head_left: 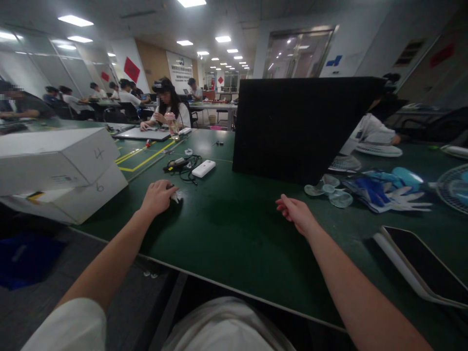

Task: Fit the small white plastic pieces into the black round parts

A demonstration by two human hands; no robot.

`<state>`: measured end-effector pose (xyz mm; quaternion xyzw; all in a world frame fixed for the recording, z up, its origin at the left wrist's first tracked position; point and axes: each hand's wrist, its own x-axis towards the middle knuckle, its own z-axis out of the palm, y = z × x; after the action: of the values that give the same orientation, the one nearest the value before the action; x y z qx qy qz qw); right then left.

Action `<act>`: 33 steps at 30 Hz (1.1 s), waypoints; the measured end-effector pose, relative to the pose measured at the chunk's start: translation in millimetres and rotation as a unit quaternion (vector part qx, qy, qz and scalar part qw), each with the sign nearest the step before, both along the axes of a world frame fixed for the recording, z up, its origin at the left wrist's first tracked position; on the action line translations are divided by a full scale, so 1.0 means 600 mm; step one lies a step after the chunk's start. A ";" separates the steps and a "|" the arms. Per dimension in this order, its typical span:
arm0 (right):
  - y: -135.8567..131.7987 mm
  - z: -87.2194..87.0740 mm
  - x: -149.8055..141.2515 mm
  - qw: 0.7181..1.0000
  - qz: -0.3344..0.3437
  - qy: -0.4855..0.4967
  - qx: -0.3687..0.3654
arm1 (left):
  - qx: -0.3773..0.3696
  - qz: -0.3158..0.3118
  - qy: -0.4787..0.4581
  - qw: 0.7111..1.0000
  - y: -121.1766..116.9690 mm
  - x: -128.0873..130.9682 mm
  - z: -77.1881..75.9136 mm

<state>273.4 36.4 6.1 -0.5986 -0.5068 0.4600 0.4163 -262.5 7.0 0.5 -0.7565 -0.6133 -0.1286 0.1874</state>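
Note:
My left hand [158,197] is at the left part of the green table [226,239], with its fingers closed on a small whitish thing [177,197]. A dark bit shows by the fingertips; the rest of the held thing is hidden. Just beyond this hand lie a white power bank [204,168] and a tangle of black cables [183,165]. My right hand [298,213] hovers over the table in front of the black box [285,126]. Its fingers are loosely bent, tips slightly apart, and I see nothing in them.
Two white boxes [84,156] are stacked at the left edge. To the right lie clear fan-like blades [334,191], blue and white gloves [393,192], a round wire grille [455,187] and a tablet-like device [426,261]. A person [170,107] sits across the table near a bottle [171,126].

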 end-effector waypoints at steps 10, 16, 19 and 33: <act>-0.002 0.004 0.000 0.999 0.018 -0.024 -0.011 | 0.119 0.068 -0.261 0.956 0.043 -0.009 -0.011; 0.004 -0.004 0.006 0.999 0.021 -0.026 -0.008 | -0.042 0.122 -0.337 0.933 0.079 0.015 -0.014; 0.000 0.004 0.001 1.000 0.010 -0.023 -0.010 | -0.072 0.063 -0.269 0.958 0.069 0.025 -0.015; 0.006 -0.010 0.005 1.000 0.017 0.000 -0.007 | -0.155 -0.193 -0.200 0.948 0.050 0.207 0.014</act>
<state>276.6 40.2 0.2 -0.5929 -0.5135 0.4707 0.4040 -138.2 36.9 8.9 -0.8390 -0.4928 -0.2137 -0.0871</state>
